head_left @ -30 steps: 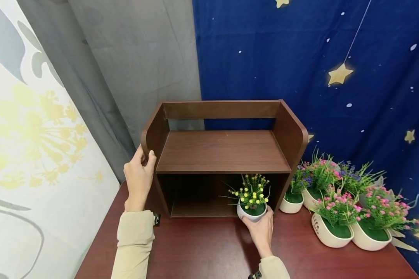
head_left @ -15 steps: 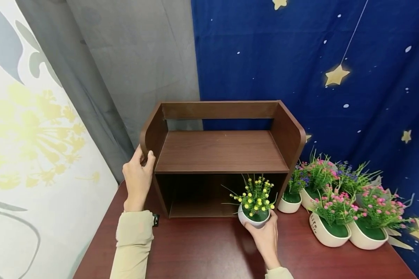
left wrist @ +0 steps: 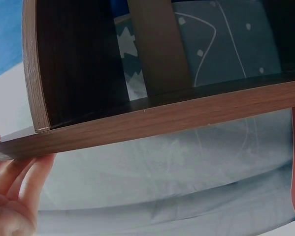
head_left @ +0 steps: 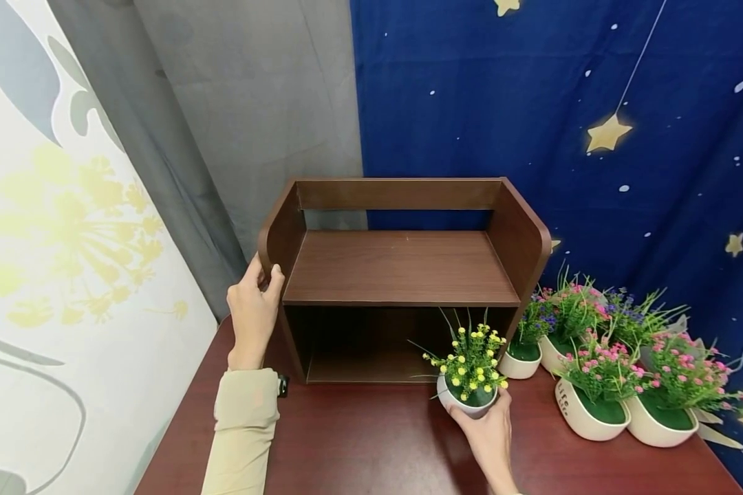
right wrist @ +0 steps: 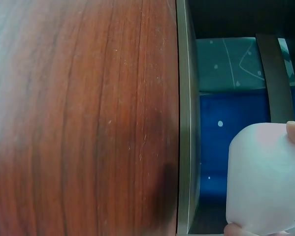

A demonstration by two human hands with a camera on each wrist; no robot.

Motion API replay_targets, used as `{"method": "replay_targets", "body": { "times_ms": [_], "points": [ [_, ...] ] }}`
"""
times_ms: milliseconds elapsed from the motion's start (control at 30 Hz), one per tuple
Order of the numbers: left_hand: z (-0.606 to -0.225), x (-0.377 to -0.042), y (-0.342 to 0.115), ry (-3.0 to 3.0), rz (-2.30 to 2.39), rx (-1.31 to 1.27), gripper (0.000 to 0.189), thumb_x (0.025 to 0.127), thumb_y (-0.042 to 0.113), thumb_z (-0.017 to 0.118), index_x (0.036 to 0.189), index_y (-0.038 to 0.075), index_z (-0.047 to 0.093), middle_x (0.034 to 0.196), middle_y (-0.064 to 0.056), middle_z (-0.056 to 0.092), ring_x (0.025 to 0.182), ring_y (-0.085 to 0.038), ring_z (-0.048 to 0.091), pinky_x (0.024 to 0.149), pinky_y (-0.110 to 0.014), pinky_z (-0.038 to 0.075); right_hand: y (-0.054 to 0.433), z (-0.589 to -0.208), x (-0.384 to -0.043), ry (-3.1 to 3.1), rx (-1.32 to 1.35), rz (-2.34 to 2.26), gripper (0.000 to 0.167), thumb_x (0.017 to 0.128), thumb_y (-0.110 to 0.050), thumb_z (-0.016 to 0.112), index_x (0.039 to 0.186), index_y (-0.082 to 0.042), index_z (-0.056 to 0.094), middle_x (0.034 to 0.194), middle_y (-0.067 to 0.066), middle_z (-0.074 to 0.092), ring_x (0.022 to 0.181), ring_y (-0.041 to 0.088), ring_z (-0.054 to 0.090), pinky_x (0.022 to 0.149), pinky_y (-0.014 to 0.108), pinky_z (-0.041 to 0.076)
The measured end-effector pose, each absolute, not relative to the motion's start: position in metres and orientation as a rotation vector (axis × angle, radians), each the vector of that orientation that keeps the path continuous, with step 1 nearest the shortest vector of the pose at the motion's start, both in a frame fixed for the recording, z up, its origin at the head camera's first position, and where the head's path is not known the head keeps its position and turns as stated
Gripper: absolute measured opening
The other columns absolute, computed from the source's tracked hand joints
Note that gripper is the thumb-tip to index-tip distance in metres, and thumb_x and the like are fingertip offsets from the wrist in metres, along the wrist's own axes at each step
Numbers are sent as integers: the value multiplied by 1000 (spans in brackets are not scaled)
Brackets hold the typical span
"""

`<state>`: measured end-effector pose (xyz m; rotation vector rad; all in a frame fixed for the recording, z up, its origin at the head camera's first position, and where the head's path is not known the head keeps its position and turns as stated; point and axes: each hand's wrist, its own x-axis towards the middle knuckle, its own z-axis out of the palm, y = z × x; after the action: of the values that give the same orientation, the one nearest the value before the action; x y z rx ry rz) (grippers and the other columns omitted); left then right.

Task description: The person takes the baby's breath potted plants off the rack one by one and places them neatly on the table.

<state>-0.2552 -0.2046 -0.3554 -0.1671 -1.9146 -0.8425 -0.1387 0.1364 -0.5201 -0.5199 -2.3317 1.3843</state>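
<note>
A dark brown two-tier desk shelf (head_left: 402, 268) stands on the table. My left hand (head_left: 254, 309) grips the front edge of its left side panel, thumb on the inner face. In the left wrist view the fingers (left wrist: 36, 179) lie against that panel (left wrist: 152, 120). My right hand (head_left: 489, 430) holds a small potted plant with yellow flowers (head_left: 470, 361) by its white pot, just in front of the lower compartment's right end. The right wrist view shows the pot's smooth white side (right wrist: 265, 177) with fingertips at its edges; most of that hand is out of frame there.
Several white pots with pink and purple flowers, among them a pot lettered "Life" (head_left: 591, 412), stand right of the shelf on the reddish-brown table (head_left: 359, 440). Behind hang a grey curtain (head_left: 260, 103) and a blue star-patterned curtain (head_left: 458, 103). A white patterned panel (head_left: 117, 344) borders the left.
My right hand has drawn the potted plant toward me and to the right, away from the lower compartment. My left hand keeps its grip on the shelf. The head view has shifted slightly.
</note>
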Motion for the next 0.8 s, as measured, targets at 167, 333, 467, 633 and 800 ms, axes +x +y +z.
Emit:
{"method": "replay_targets", "body": {
  "times_ms": [167,333,467,633,800],
  "points": [
    [-356,-255,-204,-1916,-841,-171,9,87,14,56,90,7,61,61,-6,60,46,-22,40,53,-41,39,141,-519,-133,-2339,-519,1385,94,64,-25,82,133,6,26,124,31,44,114,42,43,91,54,33],
    [-356,-256,-204,-1910,-838,-165,9,87,14,56,90,7,61,60,-6,59,46,-22,39,52,-40,39,145,-522,-128,-2346,-495,1370,91,63,-22,82,131,6,28,123,31,44,112,42,45,90,52,33],
    [-356,-256,-203,-1907,-836,-167,9,87,13,56,90,6,62,60,-6,59,47,-21,39,52,-41,38,150,-524,-123,-2383,-501,1352,91,63,-23,82,130,7,28,122,31,44,111,43,45,90,53,34],
    [-356,-255,-203,-1903,-834,-157,9,87,13,56,90,7,62,58,-5,57,46,-20,35,51,-40,38,159,-526,-116,-2461,-538,1340,93,64,-25,81,130,9,26,123,33,42,112,45,44,90,55,34],
    [-356,-254,-203,-1902,-823,-155,9,87,13,57,90,7,62,56,-5,54,45,-18,33,50,-39,37,168,-529,-113,-2512,-584,1350,96,65,-26,81,131,10,22,126,36,38,115,47,39,92,56,31]
  ]
}}
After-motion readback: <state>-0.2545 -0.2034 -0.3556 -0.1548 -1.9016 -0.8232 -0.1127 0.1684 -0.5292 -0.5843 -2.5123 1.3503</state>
